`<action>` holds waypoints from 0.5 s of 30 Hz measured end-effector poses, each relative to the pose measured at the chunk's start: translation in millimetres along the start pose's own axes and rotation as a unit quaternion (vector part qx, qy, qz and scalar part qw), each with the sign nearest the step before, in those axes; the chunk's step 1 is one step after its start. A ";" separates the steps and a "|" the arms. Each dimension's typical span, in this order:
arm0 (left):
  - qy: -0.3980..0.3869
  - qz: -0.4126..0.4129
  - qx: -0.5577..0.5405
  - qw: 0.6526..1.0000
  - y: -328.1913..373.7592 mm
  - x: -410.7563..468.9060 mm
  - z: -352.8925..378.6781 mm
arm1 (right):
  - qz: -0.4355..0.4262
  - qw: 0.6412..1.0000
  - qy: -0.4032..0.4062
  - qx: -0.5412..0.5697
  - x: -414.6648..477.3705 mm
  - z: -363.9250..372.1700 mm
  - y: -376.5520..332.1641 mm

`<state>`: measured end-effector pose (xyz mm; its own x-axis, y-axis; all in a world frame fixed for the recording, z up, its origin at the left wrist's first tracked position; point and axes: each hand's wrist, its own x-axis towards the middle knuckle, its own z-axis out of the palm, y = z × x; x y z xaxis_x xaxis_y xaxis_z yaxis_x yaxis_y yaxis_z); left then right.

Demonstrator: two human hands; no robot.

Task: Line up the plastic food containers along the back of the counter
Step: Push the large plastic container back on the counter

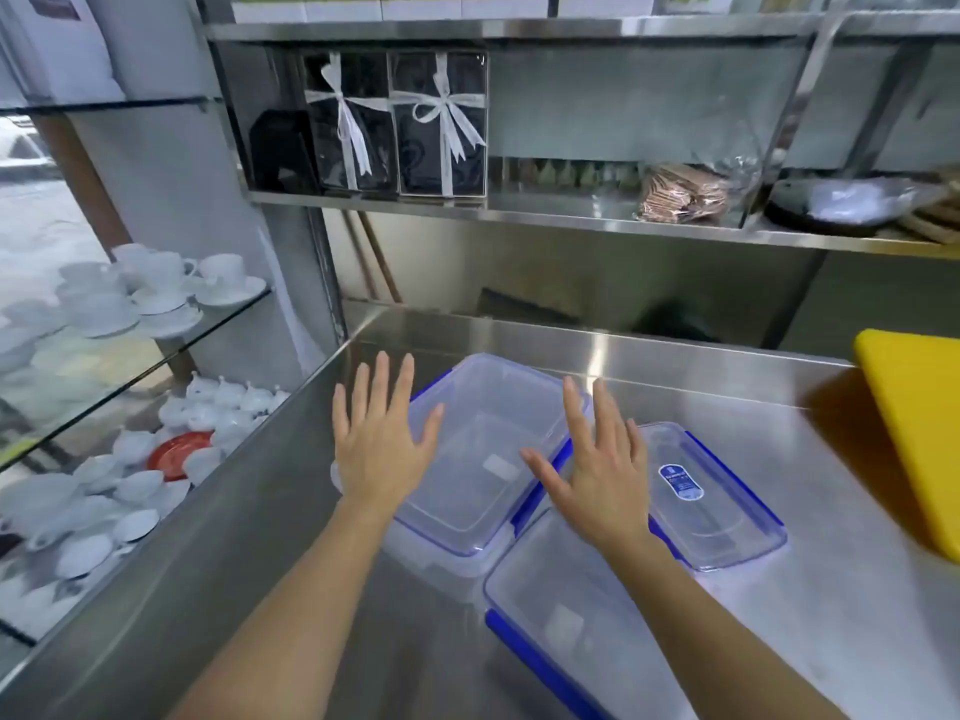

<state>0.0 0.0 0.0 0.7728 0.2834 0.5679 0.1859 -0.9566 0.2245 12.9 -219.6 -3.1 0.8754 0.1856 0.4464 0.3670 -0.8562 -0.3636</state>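
Observation:
Three clear plastic containers with blue clip lids sit on the steel counter (810, 589). The largest container (483, 449) lies in the middle, slightly skewed. A smaller one with a blue label (711, 501) is to its right. A third container (561, 615) is nearest me, partly under my right forearm. My left hand (379, 439) hovers flat with fingers spread over the left edge of the largest container. Spread the same way, my right hand (597, 459) floats above the gap between the largest and the labelled container. Neither hand holds anything.
A yellow cutting board (919, 433) leans at the right edge of the counter. The steel backsplash ledge (597, 335) runs along the back. Shelves above carry two ribboned black boxes (400, 122) and bagged items. Glass shelves with white cups (156, 288) stand on the left.

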 end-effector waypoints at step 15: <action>-0.174 -0.174 -0.065 0.967 -34.9 -18.8 33.3 | 0.130 0.961 -0.213 0.118 -17.0 47.3 1.8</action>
<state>-0.8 25.8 -44.9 0.8388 0.5251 0.1439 0.4114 -0.7843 0.4642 13.6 -201.5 -50.0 0.9783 0.2029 -0.0416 0.1349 -0.7765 -0.6155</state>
